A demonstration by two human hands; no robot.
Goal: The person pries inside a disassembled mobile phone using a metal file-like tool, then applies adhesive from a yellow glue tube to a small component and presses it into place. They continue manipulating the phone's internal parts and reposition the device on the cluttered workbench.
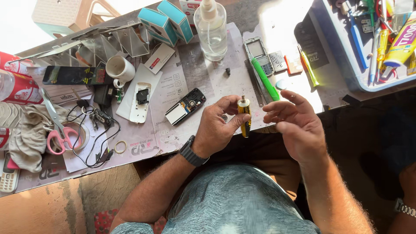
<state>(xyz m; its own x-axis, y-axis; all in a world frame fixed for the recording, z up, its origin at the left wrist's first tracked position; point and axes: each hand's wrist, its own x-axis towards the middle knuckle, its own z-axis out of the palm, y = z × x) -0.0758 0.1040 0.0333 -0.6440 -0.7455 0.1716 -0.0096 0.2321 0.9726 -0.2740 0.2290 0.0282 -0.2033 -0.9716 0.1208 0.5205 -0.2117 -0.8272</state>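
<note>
My left hand (219,125) grips a small yellow glue tube (245,113) upright, nozzle up, just off the table's near edge. Beside it my right hand (294,123) hovers with fingers spread and curled toward the tube, holding nothing. An opened black phone body (186,106) lies on the paper sheet just left of my left hand. Another opened phone with a keypad (259,54) rests farther back, with a green screwdriver (265,79) lying across it.
A clear spray bottle (211,29) and two teal boxes (167,21) stand at the back. A white cup (119,69), pink scissors (58,130), black cables (93,138) and cloth (26,130) crowd the left. A blue tool tray (342,52) sits right.
</note>
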